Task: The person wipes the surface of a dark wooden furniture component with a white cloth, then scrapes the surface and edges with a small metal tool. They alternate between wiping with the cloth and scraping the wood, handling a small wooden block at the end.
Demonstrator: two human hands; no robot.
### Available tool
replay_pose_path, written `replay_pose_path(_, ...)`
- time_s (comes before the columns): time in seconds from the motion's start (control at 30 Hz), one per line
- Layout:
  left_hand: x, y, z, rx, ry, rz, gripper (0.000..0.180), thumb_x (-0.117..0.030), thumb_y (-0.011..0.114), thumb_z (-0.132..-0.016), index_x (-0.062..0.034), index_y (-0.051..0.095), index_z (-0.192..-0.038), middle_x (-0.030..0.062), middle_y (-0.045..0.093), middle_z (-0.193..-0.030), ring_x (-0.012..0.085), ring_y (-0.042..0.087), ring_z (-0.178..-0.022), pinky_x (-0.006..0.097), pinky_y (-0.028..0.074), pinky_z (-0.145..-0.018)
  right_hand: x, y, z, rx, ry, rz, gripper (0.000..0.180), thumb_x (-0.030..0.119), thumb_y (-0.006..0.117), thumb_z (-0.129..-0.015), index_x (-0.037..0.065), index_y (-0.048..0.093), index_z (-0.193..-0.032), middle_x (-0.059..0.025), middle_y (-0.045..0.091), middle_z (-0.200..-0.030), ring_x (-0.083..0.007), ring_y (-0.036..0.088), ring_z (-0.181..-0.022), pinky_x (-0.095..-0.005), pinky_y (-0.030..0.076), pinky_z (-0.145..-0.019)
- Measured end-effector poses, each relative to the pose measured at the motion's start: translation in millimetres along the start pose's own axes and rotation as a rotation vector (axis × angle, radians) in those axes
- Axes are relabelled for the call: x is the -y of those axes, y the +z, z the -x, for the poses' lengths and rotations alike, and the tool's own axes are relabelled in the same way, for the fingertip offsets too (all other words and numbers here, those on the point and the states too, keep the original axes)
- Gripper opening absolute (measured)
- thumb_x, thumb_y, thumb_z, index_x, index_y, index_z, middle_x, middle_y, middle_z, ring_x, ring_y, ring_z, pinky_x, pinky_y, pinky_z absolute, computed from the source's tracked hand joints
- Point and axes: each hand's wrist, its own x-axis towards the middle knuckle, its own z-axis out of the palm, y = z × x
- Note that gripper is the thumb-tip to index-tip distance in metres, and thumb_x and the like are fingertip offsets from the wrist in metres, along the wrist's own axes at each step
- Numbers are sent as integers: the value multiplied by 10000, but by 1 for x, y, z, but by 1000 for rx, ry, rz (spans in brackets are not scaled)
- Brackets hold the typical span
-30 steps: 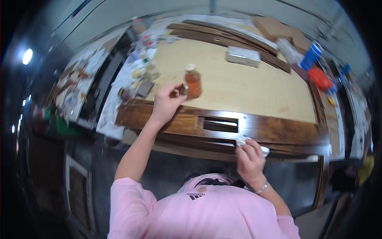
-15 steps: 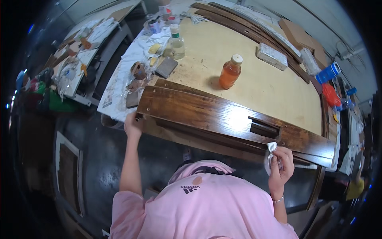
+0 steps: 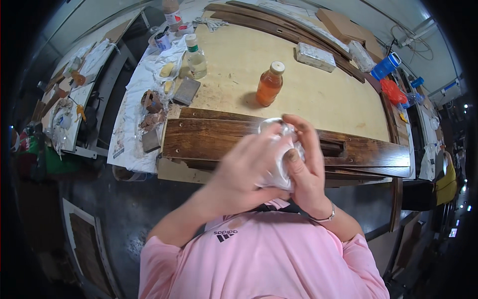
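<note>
In front of the person's chest, between the two hands, is a white cloth bundle [image 3: 280, 175], seen over the near edge of the dark board [image 3: 209, 138]; it appears lifted, not laid down. The right hand [image 3: 309, 172] has its fingers and thumb curved around the right side of the bundle and holds it. The left hand [image 3: 246, 167] comes from the other side with fingers partly bent, but it is blurred, and I cannot tell whether it grips the cloth or only presses it.

The bundle should be light and soft, not fragile, perhaps a little slippery because of its sheen; a full handful from the side seems the safest hold, since loose folds could slip out. It is crumpled and has no clear front end, though its longer direction seems to run away from the chest, toward the far side.

The board's long axis goes left to right, its slot lying right of the hands. Beyond it, on the pale tabletop [image 3: 234, 57], an orange-filled bottle [image 3: 270, 88] stands upright; farther left are a clear bottle [image 3: 197, 65] and a grey block [image 3: 186, 91].
</note>
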Motion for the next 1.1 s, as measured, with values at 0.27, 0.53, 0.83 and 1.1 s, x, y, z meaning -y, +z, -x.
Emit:
replay_pose_path(0.27, 54, -62, 38, -131, -479, -384, 451, -2, 658, -832, 3, 585, -1277, 187, 616, -1258, 337, 581, -1193, 393, 451, -1030, -15, -140, 8, 240, -138, 1262, 1152, 394, 935, -520, 31, 403, -1475, -212, 425, -1457, -422, 385, -1370, -523, 299, -1165)
replay_pose_path(0.53, 29, 131, -68, 65, 24, -536, 369, -148, 690, -803, -58, 635, -1156, 176, 654, -1195, 362, 576, -1173, 534, 336, -1096, -31, -170, -9, 319, -119, 1221, 951, 374, 947, -476, 28, 538, -1262, -137, 565, -1091, -351, 530, -1086, -448, 438, -961)
replay_pose_path(0.83, 86, -27, 3, -260, -704, -400, 332, -195, 639, -862, -28, 680, -1145, 141, 685, -1175, 320, 640, -1072, 524, 432, -964, -36, -174, 0, 253, -187, 1194, 981, 358, 943, -503, -25, 506, -1294, -184, 572, -1238, -365, 533, -1177, -456, 405, -1047)
replay_pose_path(1.1, 46, 13, 39, -138, -400, -863, 435, -215, 677, -877, -58, 630, -1280, 106, 673, -1178, 315, 603, -1083, 523, 371, -1019, -36, -182, 6, 256, -157, 1275, 968, 350, 916, -510, -27, 494, -1295, -187, 561, -1223, -369, 526, -1166, -456, 404, -1049)
